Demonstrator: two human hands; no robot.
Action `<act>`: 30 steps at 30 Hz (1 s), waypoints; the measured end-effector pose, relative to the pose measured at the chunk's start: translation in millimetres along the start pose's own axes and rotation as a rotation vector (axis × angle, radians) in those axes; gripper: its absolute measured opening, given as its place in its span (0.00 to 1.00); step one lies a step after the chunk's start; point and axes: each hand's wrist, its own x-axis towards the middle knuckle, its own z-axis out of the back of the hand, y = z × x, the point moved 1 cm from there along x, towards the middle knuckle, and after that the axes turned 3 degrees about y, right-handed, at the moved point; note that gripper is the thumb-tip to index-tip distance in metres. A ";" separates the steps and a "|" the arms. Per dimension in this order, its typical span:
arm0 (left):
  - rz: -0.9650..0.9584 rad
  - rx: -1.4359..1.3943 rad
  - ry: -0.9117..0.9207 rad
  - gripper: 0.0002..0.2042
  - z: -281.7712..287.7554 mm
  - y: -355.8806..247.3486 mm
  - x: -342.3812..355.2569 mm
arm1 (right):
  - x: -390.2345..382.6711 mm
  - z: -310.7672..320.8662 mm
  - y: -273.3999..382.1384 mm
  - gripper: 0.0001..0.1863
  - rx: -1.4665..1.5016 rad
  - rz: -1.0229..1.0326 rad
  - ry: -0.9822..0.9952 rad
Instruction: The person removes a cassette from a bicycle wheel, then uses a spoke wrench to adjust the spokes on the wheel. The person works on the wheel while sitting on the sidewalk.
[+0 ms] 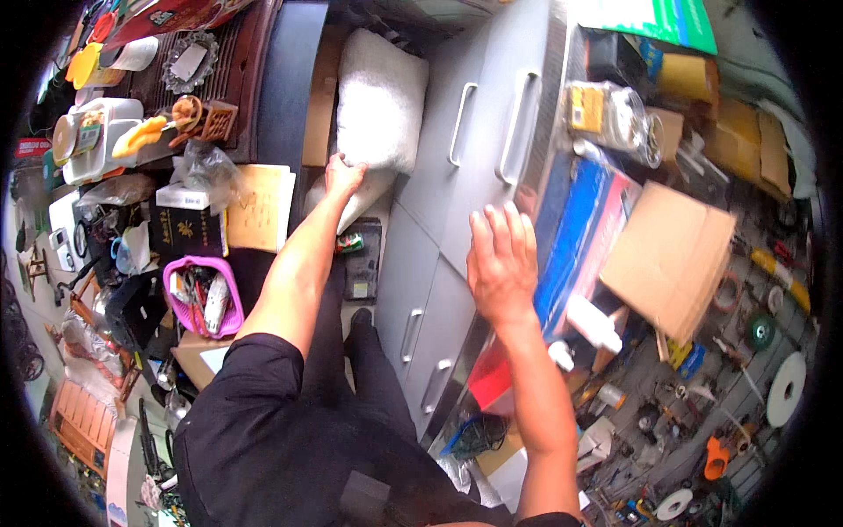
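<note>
A stuffed white sack [379,101], plump like a pillow, leans in the gap between the dark table and the grey cabinet. My left hand [345,176] is closed on its lower left corner, the thumb and fingers pinching the fabric. Below that corner a second pale bundle [364,198] shows, partly covered by my forearm. My right hand [500,263] is open, its fingers stretched out at the top edge of the grey cabinet [430,237]. Whether its palm presses on the edge is hidden.
Left stands a dark table [281,97]; nearer are a notebook [259,206] and a pink basket [204,297]. A blue box [575,237] and a cardboard box [672,255] lie right of the cabinet, beside many tools. White handles [518,127] stick out from the cabinet doors.
</note>
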 end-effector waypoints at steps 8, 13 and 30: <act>0.624 -1.057 0.186 0.39 -32.3 41.8 89.8 | -10.5 -12.7 -5.9 0.17 0.101 -0.196 -0.152; 0.551 -1.518 0.022 0.27 -84.8 37.5 109.3 | 2.6 -14.1 -16.2 0.14 0.133 -0.151 -0.110; 1.049 -0.714 0.125 0.33 0.9 166.7 -222.9 | 11.9 3.0 -3.9 0.13 0.106 -0.189 -0.044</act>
